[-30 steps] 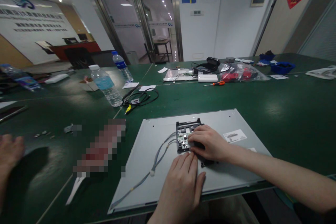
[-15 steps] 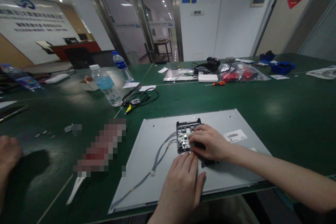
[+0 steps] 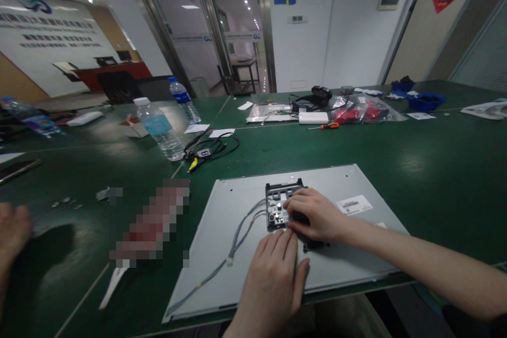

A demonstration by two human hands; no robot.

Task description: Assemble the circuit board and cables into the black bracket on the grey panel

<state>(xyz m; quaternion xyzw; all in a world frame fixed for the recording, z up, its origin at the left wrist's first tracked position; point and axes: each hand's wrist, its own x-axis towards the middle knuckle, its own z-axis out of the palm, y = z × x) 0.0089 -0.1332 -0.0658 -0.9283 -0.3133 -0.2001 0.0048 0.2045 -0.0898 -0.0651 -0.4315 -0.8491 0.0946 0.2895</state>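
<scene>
A flat grey metal panel (image 3: 222, 243) lies on the table before me. At its middle is a black plastic bracket (image 3: 270, 222) carrying a small circuit board (image 3: 276, 215) with silvery round parts. Grey cables (image 3: 241, 227) run from the board to the panel's near left corner. My right hand (image 3: 315, 214) is closed over the bracket's right side, fingers bent and thumb below; that side is mostly hidden. My left hand (image 3: 275, 269) rests on the panel, fingers outstretched and thumb apart, its fingertips at the bracket's near edge.
Left of the panel are a blurred-out reddish item (image 3: 150, 227) and another person's hand (image 3: 13, 227). Water bottles (image 3: 162, 132) and a black cable (image 3: 222, 145) lie beyond. Farther back are an orange screwdriver (image 3: 327, 127), a plastic bag (image 3: 368, 108) and a blue tray (image 3: 425, 101).
</scene>
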